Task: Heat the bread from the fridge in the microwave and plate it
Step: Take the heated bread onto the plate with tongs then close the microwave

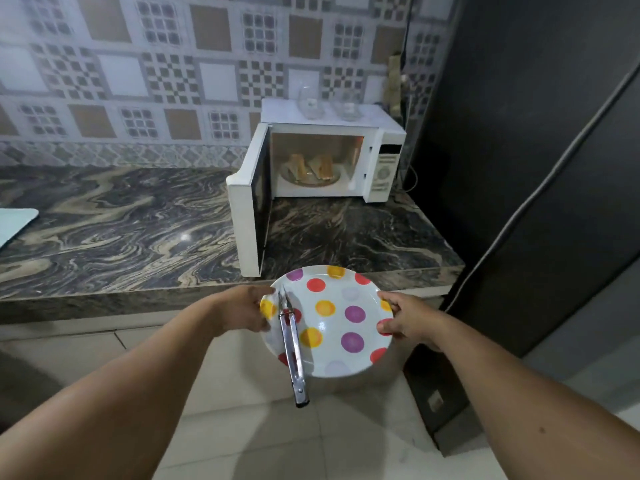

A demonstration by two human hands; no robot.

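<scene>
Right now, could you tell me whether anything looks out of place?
Only the tongs: they lie loose across the plate, handle overhanging its near rim, so they could slide off.

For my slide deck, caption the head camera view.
Both hands, left hand and right hand, hold a dotted plate bearing tongs before the open microwave containing bread.

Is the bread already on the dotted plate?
No, the bread lies inside the open microwave; the dotted plate carries only tongs.
</scene>
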